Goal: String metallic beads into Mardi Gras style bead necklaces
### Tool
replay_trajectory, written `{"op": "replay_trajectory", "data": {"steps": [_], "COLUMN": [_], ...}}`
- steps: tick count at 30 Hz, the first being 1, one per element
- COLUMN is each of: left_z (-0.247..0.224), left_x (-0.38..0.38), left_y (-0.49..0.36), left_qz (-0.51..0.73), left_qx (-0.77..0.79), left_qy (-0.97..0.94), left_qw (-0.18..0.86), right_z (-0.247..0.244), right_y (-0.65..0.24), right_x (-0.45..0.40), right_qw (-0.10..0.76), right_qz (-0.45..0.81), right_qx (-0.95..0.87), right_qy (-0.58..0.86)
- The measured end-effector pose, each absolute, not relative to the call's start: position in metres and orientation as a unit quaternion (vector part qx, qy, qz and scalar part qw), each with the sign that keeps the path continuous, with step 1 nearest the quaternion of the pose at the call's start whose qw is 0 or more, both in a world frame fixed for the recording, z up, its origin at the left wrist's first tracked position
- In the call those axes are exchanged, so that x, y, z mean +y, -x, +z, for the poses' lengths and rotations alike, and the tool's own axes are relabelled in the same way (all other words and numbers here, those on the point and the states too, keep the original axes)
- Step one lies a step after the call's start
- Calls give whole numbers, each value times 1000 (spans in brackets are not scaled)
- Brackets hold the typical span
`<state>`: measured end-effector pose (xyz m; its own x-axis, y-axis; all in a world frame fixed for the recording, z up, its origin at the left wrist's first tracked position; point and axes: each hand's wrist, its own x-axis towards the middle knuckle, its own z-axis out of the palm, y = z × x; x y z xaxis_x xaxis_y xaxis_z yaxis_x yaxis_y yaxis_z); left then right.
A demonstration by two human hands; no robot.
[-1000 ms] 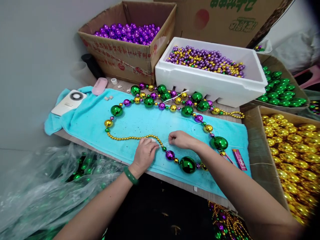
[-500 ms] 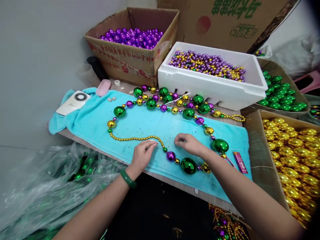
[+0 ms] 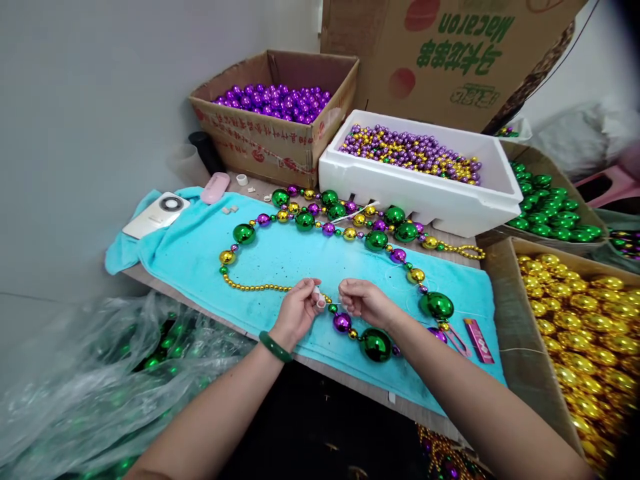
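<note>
My left hand is closed in a pinch over the blue towel, with a small white piece at its fingertips. My right hand faces it, fingers curled together. A thin pale thread seems to run between the two hands; its ends are hidden in the fingers. Just below them lies a bead necklace of large green, purple and gold beads, looped across the towel, with a stretch of small gold beads passing behind my left hand. Pink-handled scissors lie partly behind my right forearm.
The blue towel covers the table. Behind it are another bead strand, a white foam box of small beads and a carton of purple beads. Right: a carton of gold beads and a pink packet. Left: a phone.
Both hands have come closer together; the left moved right and the right slid slightly down, its fingers now curled in. The white piece at my left fingertips has come into sight. The camera view shifted.
</note>
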<state>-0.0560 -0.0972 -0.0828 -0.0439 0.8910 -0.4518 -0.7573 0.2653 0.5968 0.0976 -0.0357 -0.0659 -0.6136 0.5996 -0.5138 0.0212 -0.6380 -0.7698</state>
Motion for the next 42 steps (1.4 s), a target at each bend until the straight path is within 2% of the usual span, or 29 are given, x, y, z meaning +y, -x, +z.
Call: {"op": "replay_trajectory", "data": {"steps": [4, 9, 14, 16, 21, 26, 31, 34, 39, 42], "left_z": [-82, -84, -79, -74, -67, -69, -64, -58, -55, -55], "left_x": [-101, -107, -101, -97, -85, -76, -76, -77, -76, -75], "left_y": [53, 54, 62, 62, 54, 50, 52, 51, 50, 50], "left_qz": [572, 566, 484, 477, 483, 383, 285, 255, 255, 281], "left_qx": [438, 462, 530, 540, 540, 629, 648, 633, 625, 626], "left_qy": [-189, -196, -256, -275, -294, -402, -563, -612, -572, -525], "left_qw": [667, 654, 647, 637, 624, 544, 426, 399, 466, 504], "right_z": [-71, -77, -74, -68, -44, -23, -18, -16, -17, -25], "right_y": [-95, -97, -105, -109, -116, -113, -104, -99, -93, -92], "right_x": [-36, -39, -36, -34, -35, -41, -37, -33, -27, -24], "right_qw": [149, 131, 141, 155, 157, 88, 70, 67, 35, 46], "right_qz": [798, 772, 715, 644, 344, 234, 207, 209, 211, 261], "right_qx": [-403, -427, -485, -563, -809, -867, -891, -897, -892, -866], "right_qy": [423, 453, 484, 495, 450, 431, 397, 383, 397, 424]}}
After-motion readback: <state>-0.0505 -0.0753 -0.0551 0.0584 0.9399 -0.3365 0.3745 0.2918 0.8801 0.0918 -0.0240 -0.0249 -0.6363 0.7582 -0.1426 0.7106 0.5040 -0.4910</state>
